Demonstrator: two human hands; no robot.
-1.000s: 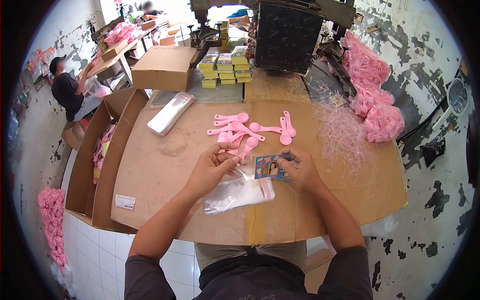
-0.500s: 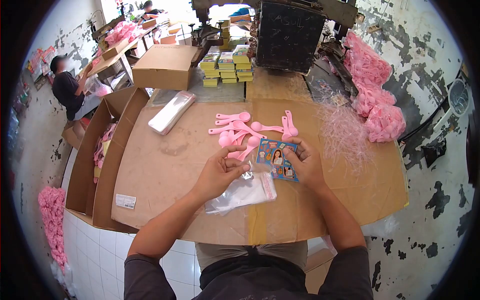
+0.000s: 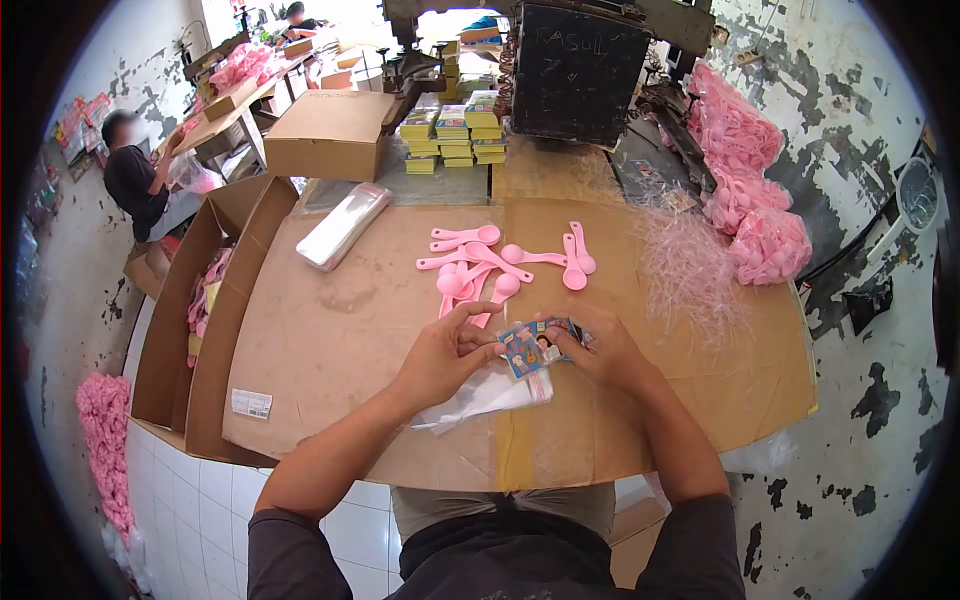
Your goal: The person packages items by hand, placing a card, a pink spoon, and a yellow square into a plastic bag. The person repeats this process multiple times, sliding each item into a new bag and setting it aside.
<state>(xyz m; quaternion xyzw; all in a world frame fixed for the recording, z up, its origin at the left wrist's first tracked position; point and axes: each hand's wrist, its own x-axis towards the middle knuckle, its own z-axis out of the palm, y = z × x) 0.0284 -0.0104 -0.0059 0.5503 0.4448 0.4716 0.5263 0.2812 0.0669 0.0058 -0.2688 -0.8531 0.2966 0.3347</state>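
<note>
A blue printed card (image 3: pixel 530 347) is gripped between the thumb and fingers of my right hand (image 3: pixel 605 345), tilted above the table. My left hand (image 3: pixel 445 352) pinches at the card's left edge, where a clear plastic bag seems to be; the bag's outline is hard to make out. Below both hands lies a stack of clear plastic bags (image 3: pixel 490 400), partly covered by them. Just beyond my fingers several pink plastic spoons (image 3: pixel 470 262) lie in a loose pile. Two more pink spoons (image 3: pixel 575 260) lie side by side to the right of it.
Cardboard (image 3: pixel 330 330) covers the table. A wrapped pack of clear bags (image 3: pixel 345 225) lies back left, an open carton (image 3: pixel 215 400) stands left, and stacked cards (image 3: pixel 452 130) stand behind. Pink shreds (image 3: pixel 690 260) and bagged pink spoons (image 3: pixel 765 245) are right. A person (image 3: pixel 140 180) sits far left.
My right hand has brought the card down and left to my left fingers, tilting it. The left hand has shifted slightly. One of the two right-hand spoons looks slid nearer.
</note>
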